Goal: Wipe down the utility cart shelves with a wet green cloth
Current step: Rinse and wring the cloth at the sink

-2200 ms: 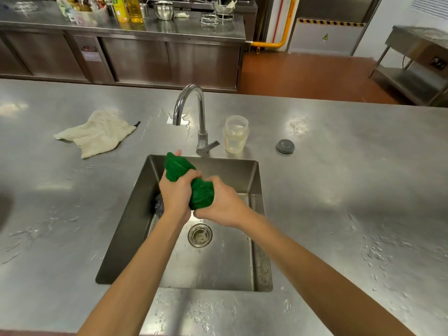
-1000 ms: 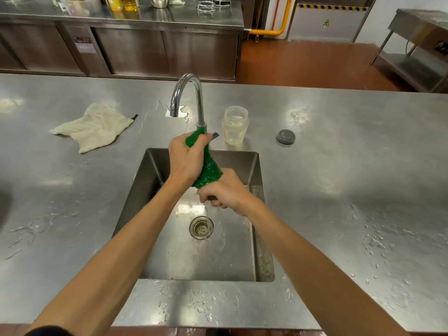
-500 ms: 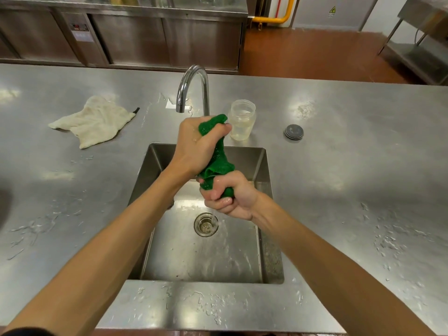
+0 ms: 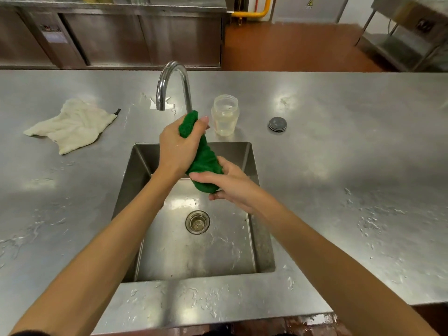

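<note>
The green cloth point(image 4: 204, 156) is twisted into a thick roll and held above the steel sink point(image 4: 145, 156). My left hand point(image 4: 177, 147) grips its upper end, near the base of the tap. The cloth's lower end sits in my right hand point(image 4: 232, 185), whose fingers wrap around it, over the back part of the basin. Both forearms reach in from the bottom of the view. No utility cart is in view.
A curved tap point(image 4: 172, 86) rises behind the sink. A clear lidless jar point(image 4: 225, 115) and a grey lid point(image 4: 277, 124) stand to its right. A crumpled white cloth point(image 4: 70, 124) lies at the left. Water drops dot the steel counter point(image 4: 339, 154). The drain point(image 4: 197, 221) sits mid-basin.
The cloth went from a bunched ball to a stretched, twisted roll. My left hand rose toward the tap. My right hand's grip has loosened and turned in the last half second.
</note>
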